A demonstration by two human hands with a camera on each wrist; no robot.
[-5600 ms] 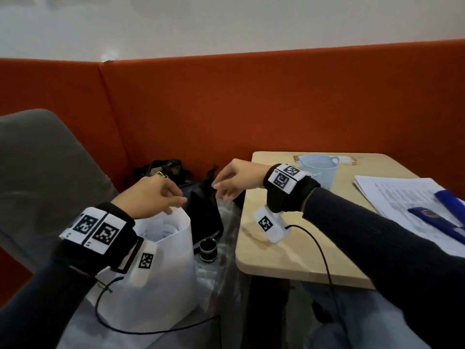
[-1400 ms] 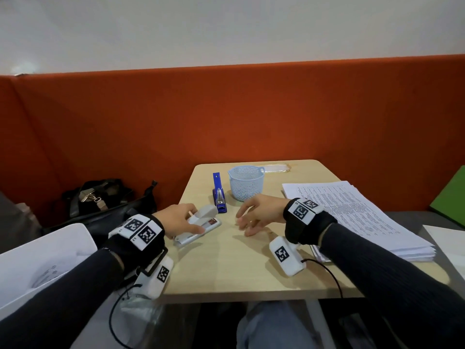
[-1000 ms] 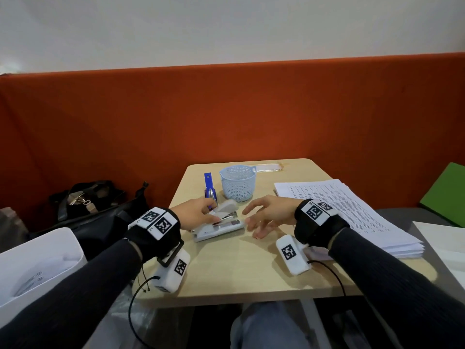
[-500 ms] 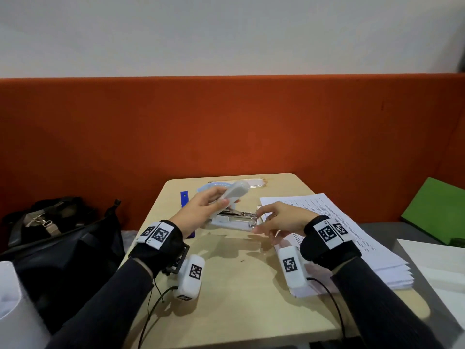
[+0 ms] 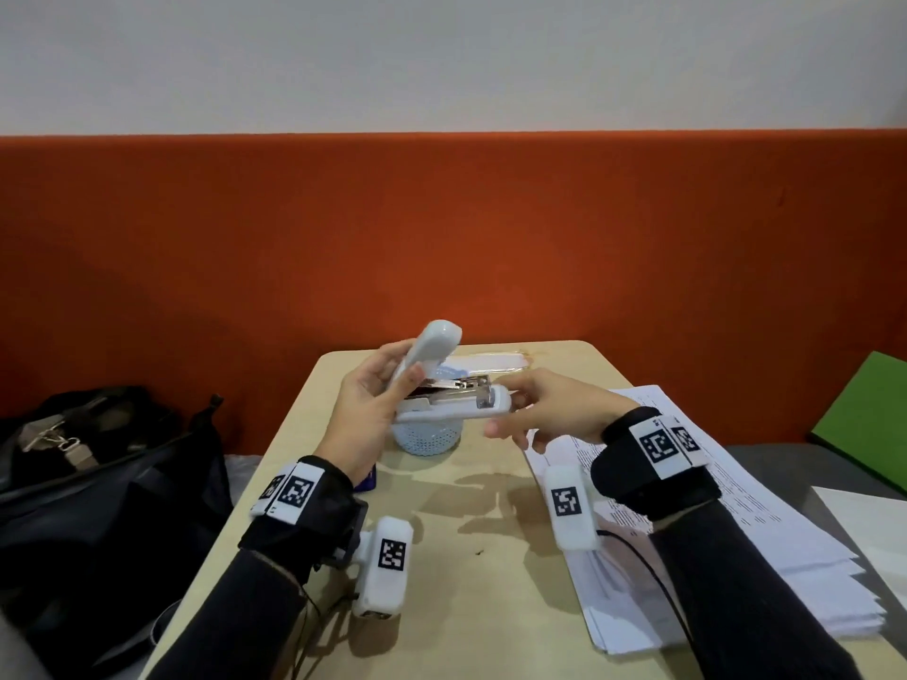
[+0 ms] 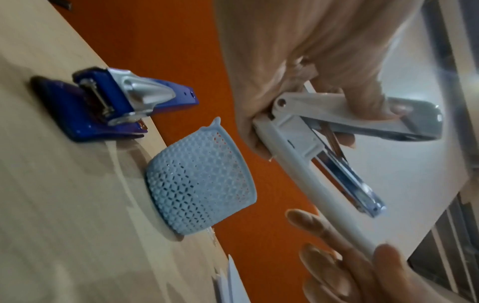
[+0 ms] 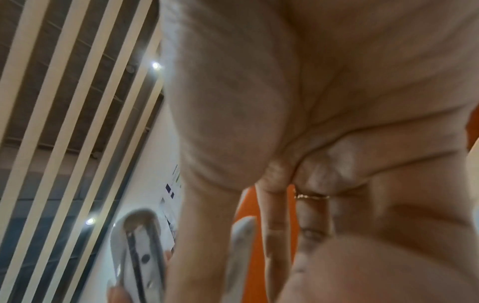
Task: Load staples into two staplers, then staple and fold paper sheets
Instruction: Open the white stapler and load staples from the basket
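Note:
A white stapler [image 5: 451, 409] [image 6: 298, 164] is held in the air above the table, its lid swung up and the metal staple channel exposed. My left hand [image 5: 402, 370] [image 6: 362, 114] grips the raised lid and the hinge end. My right hand [image 5: 505, 404] [image 7: 233, 246] pinches the front tip of the base between thumb and fingers. A blue stapler [image 6: 111, 104] [image 5: 368, 478] lies shut on the table, mostly hidden behind my left wrist in the head view. The stack of printed paper sheets [image 5: 736, 532] lies at the table's right side.
A pale blue mesh basket [image 5: 427, 436] [image 6: 199, 184] stands on the wooden table [image 5: 466, 606] right under the stapler. A flat clear item [image 5: 491, 363] lies at the far edge. A black bag [image 5: 98, 483] sits on the seat to the left, a green object [image 5: 868, 424] to the right.
My left hand has lifted the white stapler off the table and swung its lid further up. My right hand has come in and taken the front end of the base.

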